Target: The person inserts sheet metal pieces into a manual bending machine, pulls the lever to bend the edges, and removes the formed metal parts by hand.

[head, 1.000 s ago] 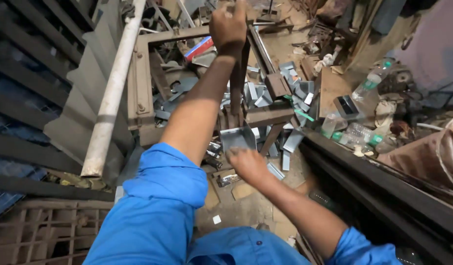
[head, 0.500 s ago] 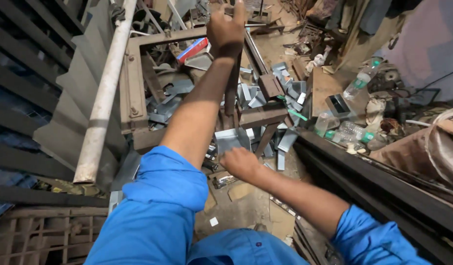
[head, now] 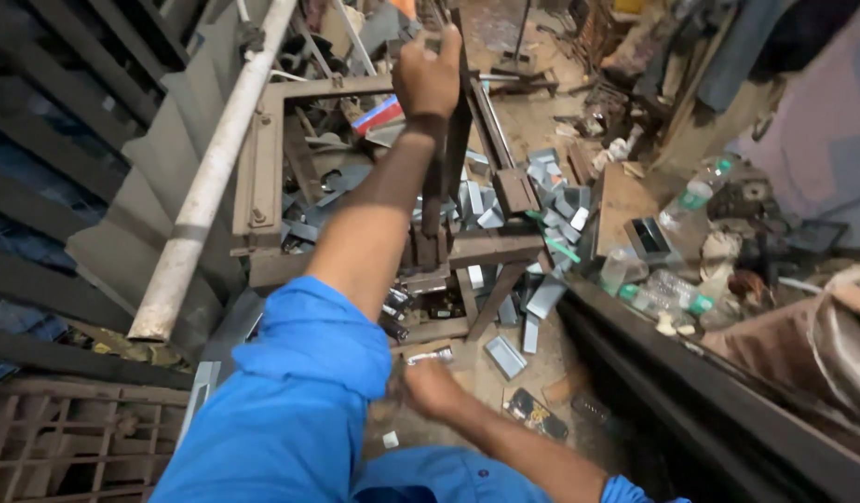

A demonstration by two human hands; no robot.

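Overhead, the left hand (head: 428, 73) has its fingers wrapped around a dark upright lever (head: 453, 140). Lower down, the right hand (head: 430, 387) pinches a small shiny metal piece (head: 430, 355). Grey metal channel pieces (head: 553, 191) lie heaped on the floor.

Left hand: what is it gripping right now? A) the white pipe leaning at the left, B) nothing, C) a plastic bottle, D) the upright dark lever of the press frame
D: the left hand is closed around the top of the dark upright lever, well clear of the white pipe.

Dim, soft daylight from above; edges warped, lower centre motion-blurred.
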